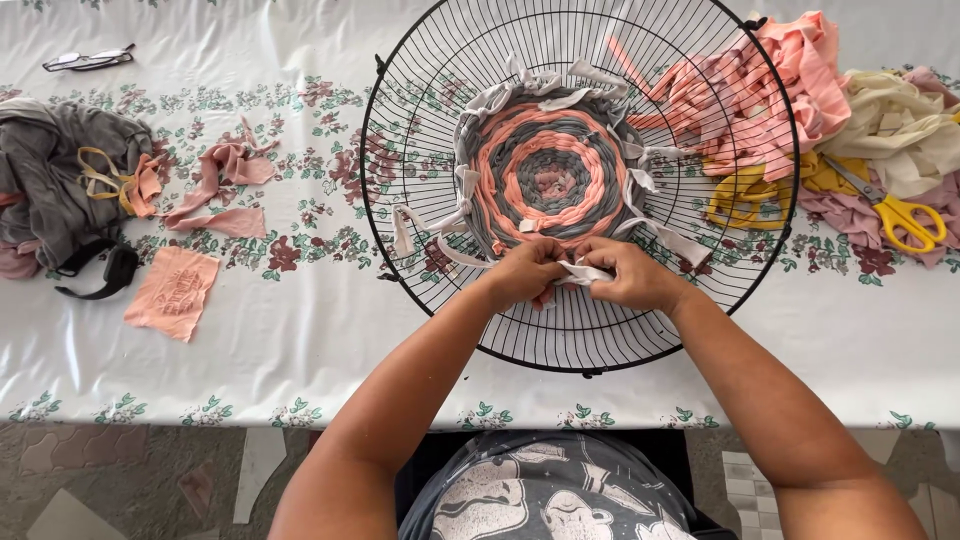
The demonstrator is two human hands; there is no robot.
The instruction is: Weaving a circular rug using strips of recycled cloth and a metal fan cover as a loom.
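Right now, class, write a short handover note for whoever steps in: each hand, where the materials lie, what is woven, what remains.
Left hand and right hand: both pinch a grey fabric strip at the near edge of the woven round.
Round sits centred on the black wire fan guard, in pink and grey rings.
Done: centre rings woven.
Left: outer wires bare; loose grey strip ends stick out around the rim.
Supplies: pink strips and yellow scissors at right; grey cloth at left.
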